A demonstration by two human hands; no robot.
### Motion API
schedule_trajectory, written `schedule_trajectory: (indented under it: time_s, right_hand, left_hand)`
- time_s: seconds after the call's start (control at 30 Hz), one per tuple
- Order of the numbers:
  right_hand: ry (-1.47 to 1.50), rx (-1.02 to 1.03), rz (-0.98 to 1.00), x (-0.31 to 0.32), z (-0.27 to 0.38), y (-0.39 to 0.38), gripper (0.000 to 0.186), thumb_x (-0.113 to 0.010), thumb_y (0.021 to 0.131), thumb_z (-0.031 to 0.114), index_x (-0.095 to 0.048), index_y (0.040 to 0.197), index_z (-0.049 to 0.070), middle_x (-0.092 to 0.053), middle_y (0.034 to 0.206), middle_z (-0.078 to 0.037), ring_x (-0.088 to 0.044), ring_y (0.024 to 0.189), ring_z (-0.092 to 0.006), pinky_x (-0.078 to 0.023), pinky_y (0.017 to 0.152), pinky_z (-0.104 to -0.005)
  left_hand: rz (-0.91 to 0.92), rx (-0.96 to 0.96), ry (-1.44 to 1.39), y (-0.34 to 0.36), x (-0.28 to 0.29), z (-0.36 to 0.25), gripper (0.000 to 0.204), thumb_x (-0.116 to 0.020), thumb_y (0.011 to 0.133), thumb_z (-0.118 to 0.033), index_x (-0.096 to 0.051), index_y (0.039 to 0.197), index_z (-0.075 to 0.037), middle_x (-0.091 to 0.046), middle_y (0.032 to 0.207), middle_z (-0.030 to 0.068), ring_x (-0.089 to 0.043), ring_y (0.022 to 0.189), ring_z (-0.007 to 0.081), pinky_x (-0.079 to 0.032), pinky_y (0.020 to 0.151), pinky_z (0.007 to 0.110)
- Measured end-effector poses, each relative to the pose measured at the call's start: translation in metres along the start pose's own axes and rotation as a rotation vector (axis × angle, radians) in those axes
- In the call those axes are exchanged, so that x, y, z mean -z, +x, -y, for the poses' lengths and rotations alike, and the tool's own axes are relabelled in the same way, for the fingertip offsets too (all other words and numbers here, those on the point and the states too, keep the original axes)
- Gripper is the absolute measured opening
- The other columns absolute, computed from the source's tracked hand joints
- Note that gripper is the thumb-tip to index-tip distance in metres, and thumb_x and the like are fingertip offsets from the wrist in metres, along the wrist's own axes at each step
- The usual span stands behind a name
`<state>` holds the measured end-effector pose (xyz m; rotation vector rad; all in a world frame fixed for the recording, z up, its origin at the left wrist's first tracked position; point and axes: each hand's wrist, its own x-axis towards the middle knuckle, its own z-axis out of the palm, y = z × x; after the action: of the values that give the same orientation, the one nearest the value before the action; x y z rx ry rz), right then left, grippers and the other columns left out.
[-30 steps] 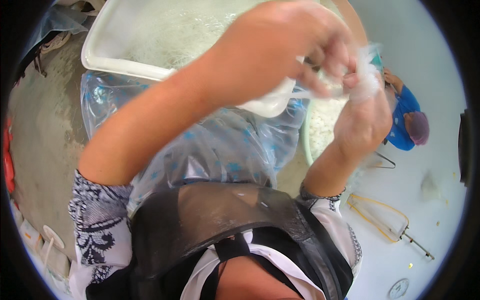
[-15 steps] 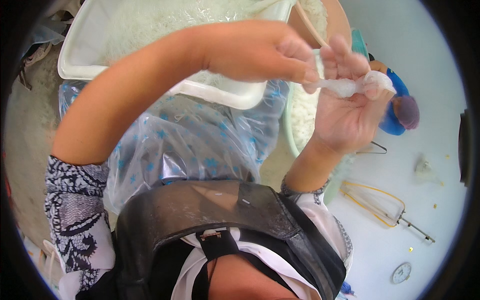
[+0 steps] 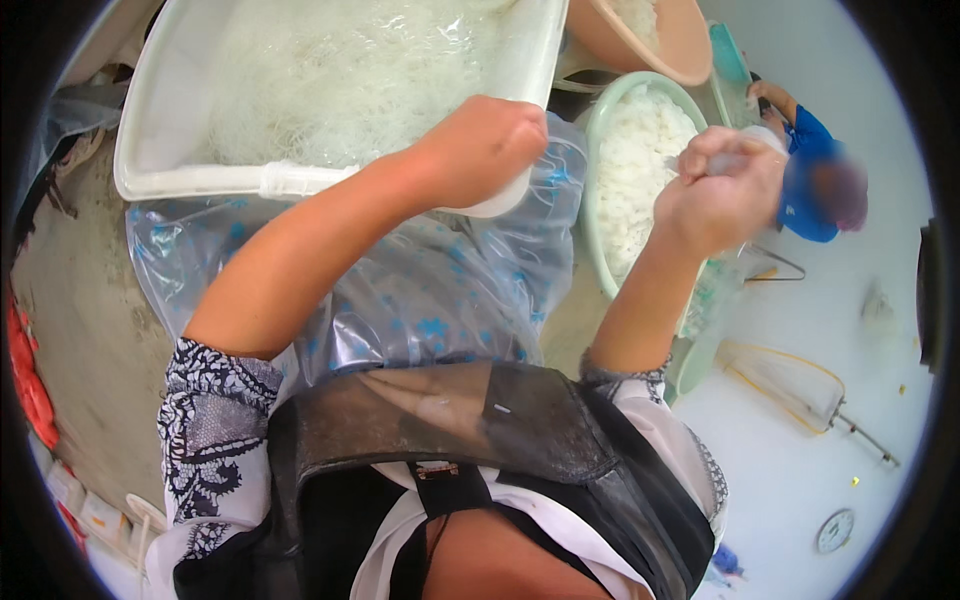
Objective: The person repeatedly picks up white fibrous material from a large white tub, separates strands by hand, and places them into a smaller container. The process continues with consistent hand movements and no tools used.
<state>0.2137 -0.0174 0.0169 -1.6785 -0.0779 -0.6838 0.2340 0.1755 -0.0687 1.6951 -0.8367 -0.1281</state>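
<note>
My left hand is curled into a fist above the near right corner of a white tub. Whatever its fingers may hold is hidden. Thin, translucent white noodles lie in water in that tub. My right hand is raised, its fingers closed around a small bundle of white noodles, part of which sticks out at the far side; motion smears the fingers a little. Just left of that hand is a pale green basket full of white noodle bundles.
A peach-coloured basin with more white strands stands behind the green basket. At the far right is another person in a blue top. A yellow-rimmed wire tool and a round dial are at right. Clear patterned plastic hangs before me.
My hands have moved apart: the left went left and down toward the tub's corner, the right slightly to the right. My right fingers have closed over the noodle bundle.
</note>
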Motion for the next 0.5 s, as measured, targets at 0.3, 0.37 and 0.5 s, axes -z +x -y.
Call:
schedule_trajectory:
  time_s: [0.3, 0.37, 0.5]
  right_hand:
    - [-0.501, 0.408, 0.882, -0.06, -0.014, -0.031, 0.052, -0.076, 0.066, 0.045, -0.063, 0.103, 0.011, -0.025, 0.141, -0.028, -0.016, 0.134, -0.0427, -0.018, 0.105, -0.0539]
    - [-0.137, 0.373, 0.782, -0.069, -0.004, -0.031, 0.044, -0.074, 0.067, 0.046, -0.067, 0.091, 0.01, -0.029, 0.139, -0.027, -0.016, 0.134, -0.0416, -0.02, 0.106, -0.0531]
    - [0.268, 0.089, 0.515, -0.088, 0.012, -0.033, 0.034, -0.067, 0.079, 0.037, -0.069, 0.087, 0.004, -0.052, 0.122, -0.023, -0.033, 0.127, -0.0386, -0.028, 0.104, -0.0501]
  left_hand:
    - [0.878, -0.116, -0.652, 0.017, 0.034, -0.075, 0.03, -0.041, 0.093, -0.028, -0.055, 0.088, -0.003, -0.061, 0.086, 0.0117, -0.058, 0.075, 0.0214, -0.045, 0.07, 0.032]
    - [0.58, -0.088, -1.106, 0.015, 0.055, -0.062, 0.03, -0.04, 0.094, -0.03, -0.052, 0.094, -0.002, -0.059, 0.086, 0.0115, -0.056, 0.072, 0.0205, -0.044, 0.065, 0.032]
    - [-0.223, 0.678, -1.68, 0.012, 0.069, -0.049, 0.035, -0.037, 0.095, -0.034, -0.047, 0.106, -0.002, -0.056, 0.088, 0.0111, -0.054, 0.066, 0.0188, -0.043, 0.055, 0.031]
